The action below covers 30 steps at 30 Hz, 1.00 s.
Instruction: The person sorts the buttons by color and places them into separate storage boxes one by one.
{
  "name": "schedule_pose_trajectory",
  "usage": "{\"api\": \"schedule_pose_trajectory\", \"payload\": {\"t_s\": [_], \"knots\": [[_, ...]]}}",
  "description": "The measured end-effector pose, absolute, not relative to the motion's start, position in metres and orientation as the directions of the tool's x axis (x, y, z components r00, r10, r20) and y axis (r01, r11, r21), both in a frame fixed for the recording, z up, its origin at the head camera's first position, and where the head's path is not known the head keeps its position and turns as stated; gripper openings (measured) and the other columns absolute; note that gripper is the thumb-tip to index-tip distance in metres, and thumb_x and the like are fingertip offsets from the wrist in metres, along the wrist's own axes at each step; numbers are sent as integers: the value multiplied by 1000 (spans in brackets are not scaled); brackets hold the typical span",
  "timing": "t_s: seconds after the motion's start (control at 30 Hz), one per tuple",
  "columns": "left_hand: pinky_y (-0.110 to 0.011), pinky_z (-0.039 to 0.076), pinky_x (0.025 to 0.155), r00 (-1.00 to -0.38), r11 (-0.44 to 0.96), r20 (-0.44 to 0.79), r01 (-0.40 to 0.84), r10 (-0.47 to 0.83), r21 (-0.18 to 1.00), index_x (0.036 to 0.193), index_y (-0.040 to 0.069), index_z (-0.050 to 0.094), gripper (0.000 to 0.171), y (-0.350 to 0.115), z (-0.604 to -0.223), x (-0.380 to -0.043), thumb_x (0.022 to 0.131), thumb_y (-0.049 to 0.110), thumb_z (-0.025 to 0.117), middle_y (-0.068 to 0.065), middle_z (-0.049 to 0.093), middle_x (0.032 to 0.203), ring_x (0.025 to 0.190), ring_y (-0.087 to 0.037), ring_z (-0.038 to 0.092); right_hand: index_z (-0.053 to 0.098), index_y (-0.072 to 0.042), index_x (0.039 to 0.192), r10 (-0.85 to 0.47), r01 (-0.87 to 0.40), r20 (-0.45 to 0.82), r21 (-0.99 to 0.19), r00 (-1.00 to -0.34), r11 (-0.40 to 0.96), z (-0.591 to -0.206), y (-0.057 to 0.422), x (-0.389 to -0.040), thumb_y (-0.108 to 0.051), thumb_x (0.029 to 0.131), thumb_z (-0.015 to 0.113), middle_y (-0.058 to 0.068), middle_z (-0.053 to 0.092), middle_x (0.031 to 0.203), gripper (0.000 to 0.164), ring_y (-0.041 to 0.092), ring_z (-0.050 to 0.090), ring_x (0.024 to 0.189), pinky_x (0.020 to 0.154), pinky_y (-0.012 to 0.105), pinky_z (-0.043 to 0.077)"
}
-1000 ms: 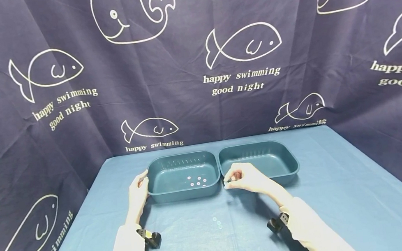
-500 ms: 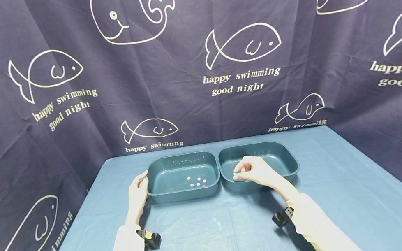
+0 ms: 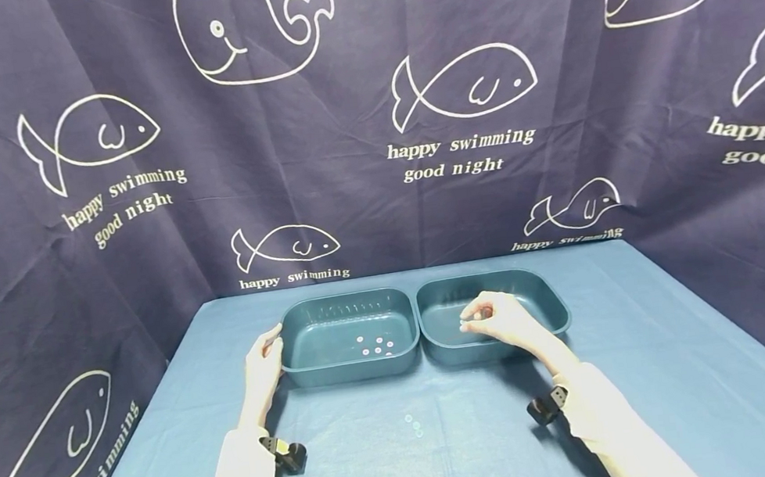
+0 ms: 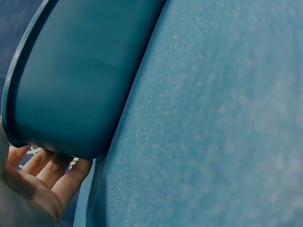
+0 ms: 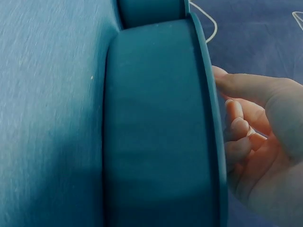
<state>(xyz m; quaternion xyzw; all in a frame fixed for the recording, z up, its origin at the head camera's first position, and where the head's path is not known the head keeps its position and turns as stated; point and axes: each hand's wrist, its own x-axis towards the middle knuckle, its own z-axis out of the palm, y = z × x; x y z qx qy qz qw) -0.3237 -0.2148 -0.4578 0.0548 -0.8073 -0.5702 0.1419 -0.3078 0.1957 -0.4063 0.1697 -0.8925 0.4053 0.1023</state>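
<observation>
My left hand (image 3: 262,362) lies against the left end of the left blue-green bin (image 3: 351,370). Its fingers (image 4: 71,182) extend along the bin's outer wall, just below the rim. Several small pinkish-white ring-like pieces (image 3: 377,350) are scattered on that bin's floor, toward its right side. My right hand (image 3: 505,321) hovers over the matching right bin (image 3: 459,354), thumb and index finger brought close together. A pale spot shows at their tips, but I cannot tell whether it is a held piece. In the right wrist view these tips partly go behind the rim (image 5: 215,113).
On the blue cloth-covered table (image 3: 349,447), several tiny pale rings (image 3: 416,426) lie in front of the bins. The two bins stand side by side near the back edge. Behind them hangs a dark curtain (image 3: 354,116) with white fish drawings.
My right hand has moved right, from the near left corner of the right bin to over its inside. My left hand has stayed at the left bin.
</observation>
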Motion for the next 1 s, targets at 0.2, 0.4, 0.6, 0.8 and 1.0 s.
{"api": "schedule_pose_trajectory", "payload": {"t_s": [0.2, 0.4, 0.6, 0.8, 1.0], "knots": [[-20, 39, 51, -952, 341, 172, 78, -255, 937, 132, 12, 53, 38, -214, -458, -323, 96, 16, 44, -21, 61, 112, 52, -2, 43, 72, -8, 87, -198, -355, 299, -690, -934, 630, -410, 203, -311, -17, 71, 78, -1, 56, 70, 19, 4, 48, 60, 55, 21, 39], [-20, 38, 50, -950, 333, 173, 80, -261, 939, 132, 12, 53, 38, -214, -458, -324, 95, 16, 44, -21, 61, 105, 50, -1, 42, 72, -9, 86, -165, -329, 301, -650, -939, 685, -411, 211, -314, -18, 71, 78, 1, 58, 69, 19, 4, 49, 58, 54, 22, 39], [-20, 38, 49, -947, 335, 182, 87, -265, 938, 131, 11, 54, 38, -214, -458, -323, 95, 15, 44, -20, 59, 98, 50, -3, 41, 73, -8, 84, -127, -291, 295, -623, -947, 726, -414, 218, -319, -18, 70, 78, 0, 57, 68, 19, 10, 49, 61, 56, 25, 40], [-20, 38, 49, -948, 326, 177, 85, -264, 941, 131, 11, 54, 38, -214, -457, -322, 95, 15, 45, -21, 60, 103, 50, -3, 41, 73, -8, 83, -97, -253, 276, -609, -956, 752, -417, 225, -322, -20, 70, 77, -1, 57, 66, 18, 11, 50, 62, 58, 27, 40], [-20, 38, 49, -947, 322, 179, 87, -267, 943, 131, 9, 54, 37, -213, -457, -323, 95, 14, 45, -22, 60, 109, 50, -3, 41, 73, -8, 82, -76, -230, 275, -584, -958, 778, -416, 232, -324, -21, 69, 77, -1, 61, 66, 19, 10, 51, 62, 60, 28, 41]]}}
